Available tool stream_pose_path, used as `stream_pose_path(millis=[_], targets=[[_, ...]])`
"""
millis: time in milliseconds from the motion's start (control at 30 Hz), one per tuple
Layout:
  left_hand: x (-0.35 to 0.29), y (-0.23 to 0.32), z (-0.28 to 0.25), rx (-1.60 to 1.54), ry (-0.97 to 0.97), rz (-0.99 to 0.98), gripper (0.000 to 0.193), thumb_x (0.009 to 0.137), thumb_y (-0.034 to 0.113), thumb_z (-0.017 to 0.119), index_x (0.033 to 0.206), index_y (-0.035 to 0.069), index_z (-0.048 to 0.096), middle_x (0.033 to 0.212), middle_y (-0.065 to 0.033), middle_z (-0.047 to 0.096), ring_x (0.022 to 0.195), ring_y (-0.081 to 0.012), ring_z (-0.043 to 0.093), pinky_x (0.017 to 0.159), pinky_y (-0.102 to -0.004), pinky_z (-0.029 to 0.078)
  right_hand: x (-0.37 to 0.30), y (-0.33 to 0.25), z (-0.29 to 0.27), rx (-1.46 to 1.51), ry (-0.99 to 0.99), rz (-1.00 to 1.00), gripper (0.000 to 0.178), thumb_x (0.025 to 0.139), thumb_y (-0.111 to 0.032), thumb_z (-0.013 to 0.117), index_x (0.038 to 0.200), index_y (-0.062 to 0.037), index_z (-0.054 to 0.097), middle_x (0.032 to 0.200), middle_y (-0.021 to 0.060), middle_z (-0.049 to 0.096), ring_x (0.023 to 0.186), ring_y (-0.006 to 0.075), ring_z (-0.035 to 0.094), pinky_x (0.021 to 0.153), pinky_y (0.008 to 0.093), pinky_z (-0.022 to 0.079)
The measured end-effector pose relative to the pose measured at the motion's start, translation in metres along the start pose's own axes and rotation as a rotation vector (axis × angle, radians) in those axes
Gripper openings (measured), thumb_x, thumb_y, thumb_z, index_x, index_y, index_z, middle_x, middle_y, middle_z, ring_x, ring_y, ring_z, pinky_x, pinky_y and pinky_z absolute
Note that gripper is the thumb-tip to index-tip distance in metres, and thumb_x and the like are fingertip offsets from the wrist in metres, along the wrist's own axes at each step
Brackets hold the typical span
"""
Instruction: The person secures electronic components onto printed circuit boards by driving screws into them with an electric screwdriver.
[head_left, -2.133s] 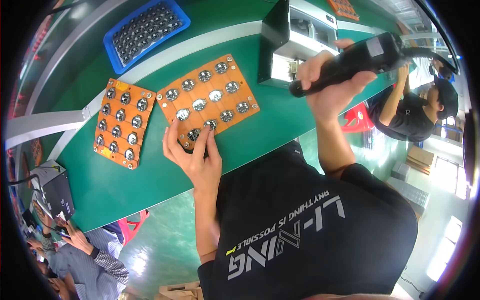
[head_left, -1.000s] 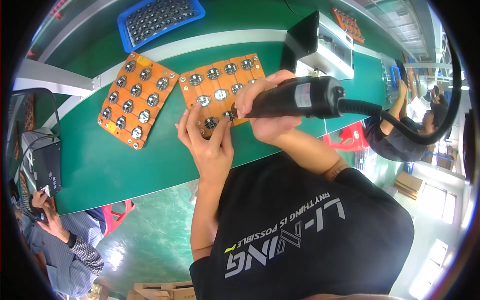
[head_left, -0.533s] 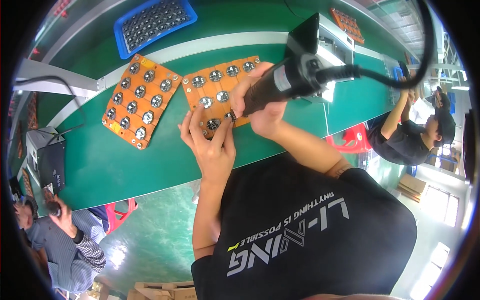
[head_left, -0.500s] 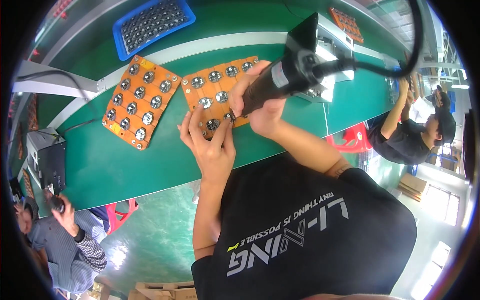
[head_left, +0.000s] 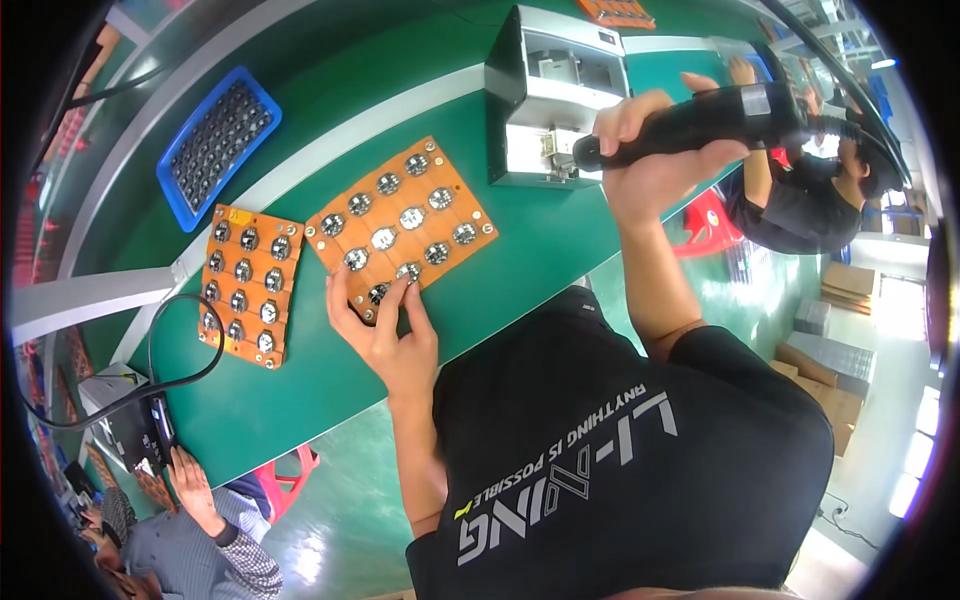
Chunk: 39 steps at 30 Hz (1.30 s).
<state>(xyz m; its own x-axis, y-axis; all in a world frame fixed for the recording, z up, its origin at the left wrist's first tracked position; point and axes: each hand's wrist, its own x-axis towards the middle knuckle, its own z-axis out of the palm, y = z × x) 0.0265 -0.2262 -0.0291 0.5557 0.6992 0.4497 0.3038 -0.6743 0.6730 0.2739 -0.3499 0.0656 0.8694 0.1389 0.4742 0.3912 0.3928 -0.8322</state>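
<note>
My right hand (head_left: 650, 175) is wrapped around a black corded electric screwdriver (head_left: 725, 115), held nearly level. Its front end is at the open front of a black and silver box-shaped machine (head_left: 510, 95), probably a screw feeder; the bit itself is not plain to see. On the green bench lies an orange fixture board (head_left: 465, 205) with several round circuit boards in its pockets. My left hand (head_left: 395, 345) rests at its near edge, fingers spread, fingertips touching a round circuit board (head_left: 408, 272) in the near row.
Left of it lies a second orange fixture board (head_left: 255, 335), also filled with round circuit boards. Beyond a metal rail stands a blue tray (head_left: 165, 180) of similar parts. A black cable (head_left: 150, 340) loops at the left. Co-workers sit at both sides, one with a hand (head_left: 195, 490) on the bench.
My right hand has lifted the screwdriver off the fixture board and carried it right to the machine. My left hand stays at the board's near edge. The whole view has turned.
</note>
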Motion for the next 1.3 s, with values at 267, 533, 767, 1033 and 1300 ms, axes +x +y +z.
stream_pose_path(millis=[267,533,767,1033,1300], targets=[[-0.003,-0.005,0.005,-0.097,0.005,-0.046,0.015,0.080,0.002,0.081,0.094,0.007,0.077,0.147,-0.0227,0.049,0.137,-0.0460,0.048,0.110,-0.0527,0.043,-0.004,0.009,-0.016,-0.049,-0.051,0.026,0.084,0.089,-0.088,0.036,0.125,-0.0129,0.041,0.060,0.0098,0.052,0.048,0.0225,0.046,0.053,0.0380,0.042],[-0.003,-0.005,0.001,-0.091,-0.021,-0.008,0.023,0.075,0.002,0.082,0.096,0.007,0.075,0.150,-0.0214,0.047,0.139,-0.0454,0.045,0.112,-0.0516,0.040,-0.002,0.012,-0.019,-0.011,-0.121,0.069,0.081,0.092,-0.085,0.038,0.126,-0.0124,0.042,0.063,0.0096,0.052,0.048,0.0219,0.046,0.057,0.0381,0.043],[-0.004,-0.006,-0.003,-0.105,-0.015,-0.031,0.023,0.074,0.001,0.082,0.096,0.007,0.074,0.150,-0.0210,0.047,0.139,-0.0457,0.044,0.112,-0.0524,0.040,-0.018,0.014,-0.004,-0.120,-0.199,0.166,0.079,0.095,-0.081,0.039,0.126,-0.0088,0.042,0.061,0.0093,0.050,0.048,0.0218,0.047,0.052,0.0362,0.042],[-0.002,-0.006,-0.005,-0.110,-0.018,-0.031,0.031,0.071,0.002,0.082,0.100,0.005,0.073,0.149,-0.0204,0.048,0.139,-0.0469,0.044,0.112,-0.0540,0.039,-0.069,0.014,0.055,0.204,-0.343,0.322,0.089,0.085,-0.092,0.037,0.131,-0.0155,0.039,0.063,0.0074,0.051,0.047,0.0200,0.049,0.053,0.0344,0.043],[-0.002,-0.003,-0.005,-0.129,-0.023,-0.045,0.031,0.072,0.002,0.082,0.101,0.006,0.074,0.150,-0.0206,0.047,0.139,-0.0467,0.043,0.112,-0.0542,0.039,-0.062,0.002,0.071,0.211,-0.287,0.318,0.090,0.086,-0.093,0.034,0.130,-0.0150,0.039,0.062,0.0072,0.050,0.045,0.0208,0.047,0.050,0.0346,0.041]])
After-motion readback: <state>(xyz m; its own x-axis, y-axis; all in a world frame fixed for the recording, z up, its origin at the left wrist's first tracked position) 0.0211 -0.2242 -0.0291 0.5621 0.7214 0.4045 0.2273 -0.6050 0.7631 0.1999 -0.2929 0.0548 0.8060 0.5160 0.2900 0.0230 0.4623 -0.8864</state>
